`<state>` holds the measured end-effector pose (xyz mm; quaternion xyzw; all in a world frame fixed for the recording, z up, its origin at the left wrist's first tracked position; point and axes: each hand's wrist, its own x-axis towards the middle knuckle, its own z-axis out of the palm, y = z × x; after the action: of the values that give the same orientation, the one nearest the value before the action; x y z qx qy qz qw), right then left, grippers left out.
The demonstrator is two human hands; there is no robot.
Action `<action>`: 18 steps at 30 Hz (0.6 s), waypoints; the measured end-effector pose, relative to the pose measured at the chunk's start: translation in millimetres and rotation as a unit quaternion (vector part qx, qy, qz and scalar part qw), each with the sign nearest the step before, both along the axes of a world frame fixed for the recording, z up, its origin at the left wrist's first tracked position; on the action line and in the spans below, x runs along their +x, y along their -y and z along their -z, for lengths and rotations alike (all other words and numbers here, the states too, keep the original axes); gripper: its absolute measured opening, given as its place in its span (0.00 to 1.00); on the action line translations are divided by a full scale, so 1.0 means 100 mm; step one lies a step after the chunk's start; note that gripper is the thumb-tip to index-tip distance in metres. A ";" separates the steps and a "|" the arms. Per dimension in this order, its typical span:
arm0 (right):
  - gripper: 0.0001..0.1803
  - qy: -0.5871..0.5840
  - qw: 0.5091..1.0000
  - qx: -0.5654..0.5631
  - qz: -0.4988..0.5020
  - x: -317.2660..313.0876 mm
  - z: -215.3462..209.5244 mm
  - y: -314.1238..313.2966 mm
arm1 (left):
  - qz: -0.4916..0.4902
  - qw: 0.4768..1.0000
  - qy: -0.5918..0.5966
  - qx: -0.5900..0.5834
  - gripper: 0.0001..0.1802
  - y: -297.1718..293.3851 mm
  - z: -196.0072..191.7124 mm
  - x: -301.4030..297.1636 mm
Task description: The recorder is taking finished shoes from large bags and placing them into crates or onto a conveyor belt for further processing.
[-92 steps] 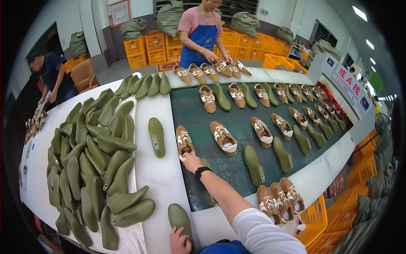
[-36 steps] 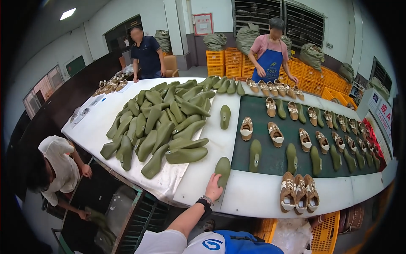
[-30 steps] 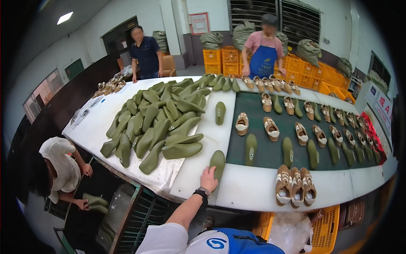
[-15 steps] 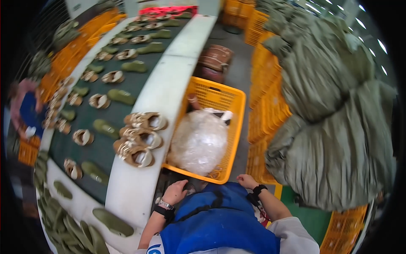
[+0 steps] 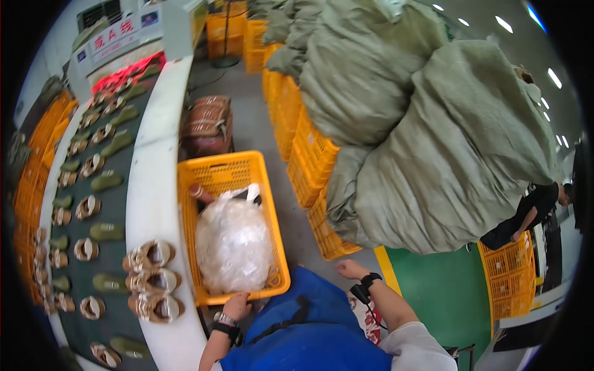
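Note:
My left hand (image 5: 236, 306), with a watch and a black band at the wrist, is at the near rim of a yellow plastic crate (image 5: 281, 263). Its fingers are partly hidden; whether they grip the rim I cannot tell. In the crate lies a bundle of clear plastic bags (image 5: 235, 244), with a brown object (image 5: 200, 193) behind it. My right hand (image 5: 351, 269) hangs apart from the crate, fingers curled in, nothing visible in it. Three tan-and-white shoes (image 5: 153, 281) stand in a row on the white conveyor edge (image 5: 148, 154), left of the crate.
On the dark green belt (image 5: 77, 260) sit tan shoes and olive shoe forms (image 5: 108, 232). Large grey-green sacks (image 5: 427, 161) rest on stacked yellow crates (image 5: 315, 148) to the right. A red-brown bundle (image 5: 207, 123) lies beyond my crate. Another person (image 5: 538, 210) is at far right.
My view has swung right, so the belt, crate and shoes sit further left in the picture. My left hand is now closer against the crate's near rim. The person at far left is out of sight.

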<state>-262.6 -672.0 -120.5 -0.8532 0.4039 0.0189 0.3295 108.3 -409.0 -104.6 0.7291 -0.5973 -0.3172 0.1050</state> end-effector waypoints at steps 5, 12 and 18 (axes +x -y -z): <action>0.12 0.104 0.988 -0.096 0.060 0.98 -1.28 1.23 | -0.047 0.998 -0.029 0.026 0.24 0.42 -0.32 0.13; 0.23 0.400 0.681 -0.606 0.096 1.85 -4.67 3.31 | -0.078 0.978 0.018 -0.195 0.21 2.01 -1.20 0.71; 0.41 0.053 0.668 -0.714 0.200 1.68 -5.95 4.01 | 0.044 0.882 0.031 -0.469 0.21 4.00 -2.99 0.40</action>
<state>-94.7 -1073.5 474.3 -0.7258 0.4366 -0.3874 -0.3640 148.2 -808.9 194.2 0.5775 -0.7104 0.0188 0.4018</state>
